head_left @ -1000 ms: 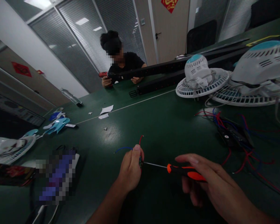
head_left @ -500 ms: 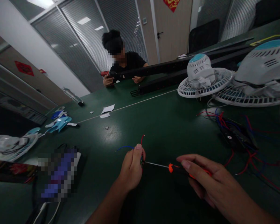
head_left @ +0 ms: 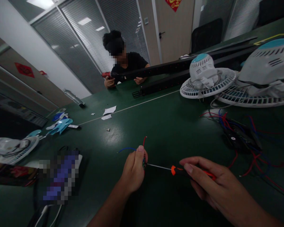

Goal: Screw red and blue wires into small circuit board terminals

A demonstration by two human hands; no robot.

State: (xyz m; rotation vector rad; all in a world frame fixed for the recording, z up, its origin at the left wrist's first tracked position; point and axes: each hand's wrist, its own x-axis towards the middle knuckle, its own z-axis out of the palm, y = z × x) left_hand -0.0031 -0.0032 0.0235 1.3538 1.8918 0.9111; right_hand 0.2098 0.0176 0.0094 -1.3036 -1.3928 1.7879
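My left hand (head_left: pixel 133 170) is closed in a pinch on a small part, from which a red wire (head_left: pixel 144 140) and a blue wire (head_left: pixel 126 149) stick out. My right hand (head_left: pixel 213 186) is wrapped round the orange and black handle of a screwdriver (head_left: pixel 177 170). The thin metal shaft points left, and its tip meets the part in my left fingers. Both hands hover low over the dark green table (head_left: pixel 170 126).
A tangle of red and blue wires with a black box (head_left: pixel 239 138) lies at the right. Two white fan halves (head_left: pixel 207 78) (head_left: pixel 265 75) rest behind it. Across the table a person (head_left: pixel 123 63) holds a long black bar. Paper scraps (head_left: pixel 108 111) and fan parts (head_left: pixel 11 146) lie at the left.
My right hand has slid further over the screwdriver handle, so less orange shows. The left hand stays put with the part.
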